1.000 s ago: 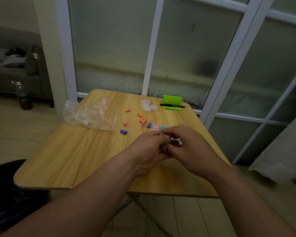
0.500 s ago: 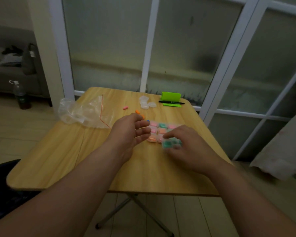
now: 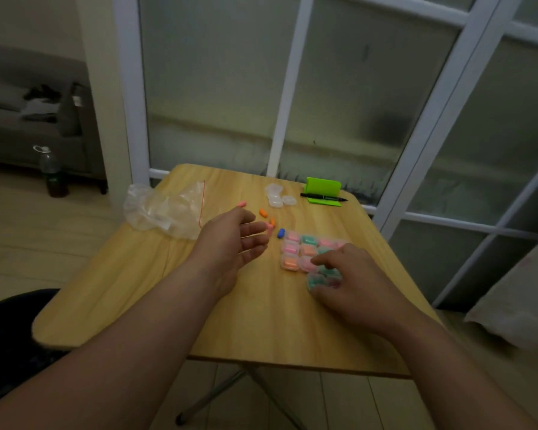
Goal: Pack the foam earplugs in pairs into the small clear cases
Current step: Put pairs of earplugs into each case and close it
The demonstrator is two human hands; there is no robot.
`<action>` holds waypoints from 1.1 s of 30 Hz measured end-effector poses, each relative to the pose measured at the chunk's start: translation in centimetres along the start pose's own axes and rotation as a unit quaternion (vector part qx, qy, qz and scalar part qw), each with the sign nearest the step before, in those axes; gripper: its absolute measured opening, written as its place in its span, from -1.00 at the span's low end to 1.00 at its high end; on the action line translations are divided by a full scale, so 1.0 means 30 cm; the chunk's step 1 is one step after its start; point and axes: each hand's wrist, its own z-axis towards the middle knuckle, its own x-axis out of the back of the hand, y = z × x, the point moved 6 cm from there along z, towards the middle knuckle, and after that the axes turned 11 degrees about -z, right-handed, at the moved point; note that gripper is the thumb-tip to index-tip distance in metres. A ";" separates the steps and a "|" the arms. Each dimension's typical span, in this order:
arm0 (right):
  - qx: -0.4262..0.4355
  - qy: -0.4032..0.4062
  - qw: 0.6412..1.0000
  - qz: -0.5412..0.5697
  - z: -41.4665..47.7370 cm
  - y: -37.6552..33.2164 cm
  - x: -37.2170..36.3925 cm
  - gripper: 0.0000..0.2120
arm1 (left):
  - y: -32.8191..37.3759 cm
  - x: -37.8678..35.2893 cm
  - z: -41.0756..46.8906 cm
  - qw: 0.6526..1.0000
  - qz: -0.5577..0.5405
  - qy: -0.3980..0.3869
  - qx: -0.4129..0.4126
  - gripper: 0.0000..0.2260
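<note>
Hands split apart: right hand (image 3: pixel 351 290), fingers curled round the filled teal case (image 3: pixel 319 279), sets it against the near edge of the packed cases (image 3: pixel 298 249) on the table (image 3: pixel 168 290), while left hand (image 3: pixel 230 243), loose and empty, swings toward the loose earplugs (image 3: pixel 263 213), so another pair looks next.

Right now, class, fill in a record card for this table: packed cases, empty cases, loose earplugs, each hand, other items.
Packed cases: a grid, with pink, green and orange inside
Empty cases: small cluster at the far side
Loose earplugs: pink, orange, one blue
Left hand: open, holding nothing, near the loose earplugs
Right hand: pinches a green-filled case at the grid's near edge
Other items: plastic bag, green stand, black pen
</note>
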 end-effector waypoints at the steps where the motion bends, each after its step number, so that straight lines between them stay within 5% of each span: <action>1: -0.005 0.013 1.000 0.020 -0.002 0.005 0.005 -0.59 | 0.013 0.010 0.006 1.000 -0.004 0.005 -0.005 -0.83; 8: -0.036 0.107 0.989 0.096 0.078 0.011 0.034 -0.77 | 0.081 0.066 0.048 0.997 -0.010 0.067 -0.031 -0.88; 16: -0.033 0.069 0.997 0.023 0.454 0.016 0.015 -0.69 | 0.108 0.023 0.116 0.998 -0.050 0.028 -0.012 -0.69; 33: -0.174 0.012 0.983 -0.064 0.863 -0.090 -0.129 -0.58 | 0.049 -0.022 0.152 0.997 -0.069 0.011 0.025 -0.77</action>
